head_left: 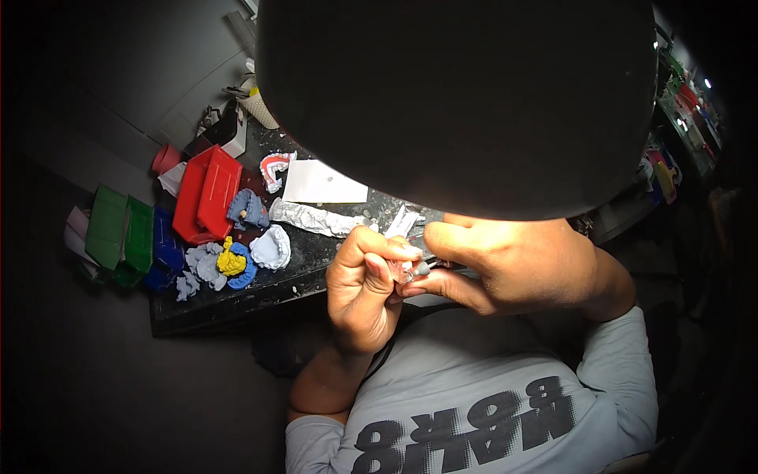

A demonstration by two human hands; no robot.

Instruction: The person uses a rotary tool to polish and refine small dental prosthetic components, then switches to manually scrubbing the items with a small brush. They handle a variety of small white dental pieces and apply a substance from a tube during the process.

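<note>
Black worktop (305, 263) lies beyond the right hand (513, 265) and the left hand (363, 284); the left grips a small pinkish piece (400, 272) (partly hidden) between them, the right a grey-tipped tool (422, 268) beside it. Work seems under way, unfinished; what remains, I cannot tell.

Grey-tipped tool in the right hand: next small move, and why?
I'd probably brace the left hand, then ease the grey-tipped tool lightly against the pinkish piece. The left fingertips pinch that piece, and the right hand holds the tip right beside it. Whether they touch is hard to tell.
</note>
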